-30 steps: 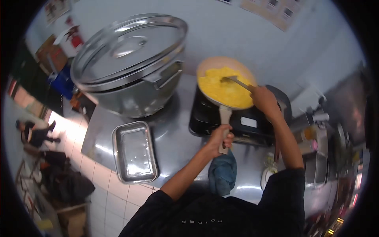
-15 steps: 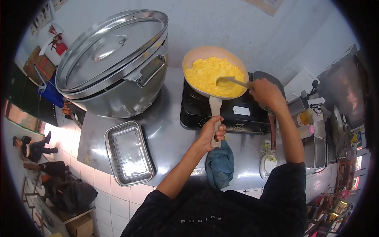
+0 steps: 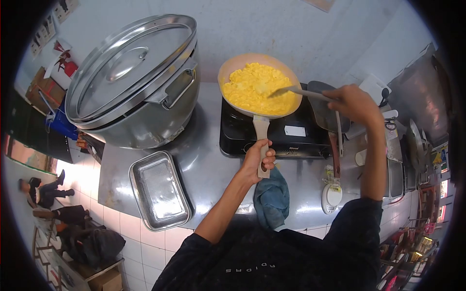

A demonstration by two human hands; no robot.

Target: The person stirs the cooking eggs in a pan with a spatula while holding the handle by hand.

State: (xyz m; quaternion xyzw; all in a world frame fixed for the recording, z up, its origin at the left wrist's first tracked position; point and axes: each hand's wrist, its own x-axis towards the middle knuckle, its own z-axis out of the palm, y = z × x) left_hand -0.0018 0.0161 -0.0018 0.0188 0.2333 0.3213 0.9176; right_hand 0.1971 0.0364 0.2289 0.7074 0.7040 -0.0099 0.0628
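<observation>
My left hand [image 3: 258, 157] is wrapped round the beige handle of a frying pan [image 3: 224, 72], which sits on a black portable stove [image 3: 233, 136]. Soft yellow scrambled eggs [image 3: 252, 82] cover most of the pan's floor. In my right hand [image 3: 353, 104] is a grey spatula [image 3: 310, 93], held from the right side. Its blade reaches over the pan's right part, at the surface of the eggs. A crumpled blue-green cloth [image 3: 272, 199] lies just below the pan handle, close to my left hand.
A large lidded metal pot [image 3: 145, 121] stands at the left of the steel table [image 3: 208, 203], with a rectangular metal tray [image 3: 162, 194] before it. Right of the stove are a dark pan [image 3: 320, 109] with a brown handle and a small white scale [image 3: 332, 198]. A person [image 3: 43, 189] sits at far left.
My right hand has drawn back to the right with the spatula, whose blade has come up out of the eggs. My left hand keeps its hold on the pan. The view has shifted slightly.
</observation>
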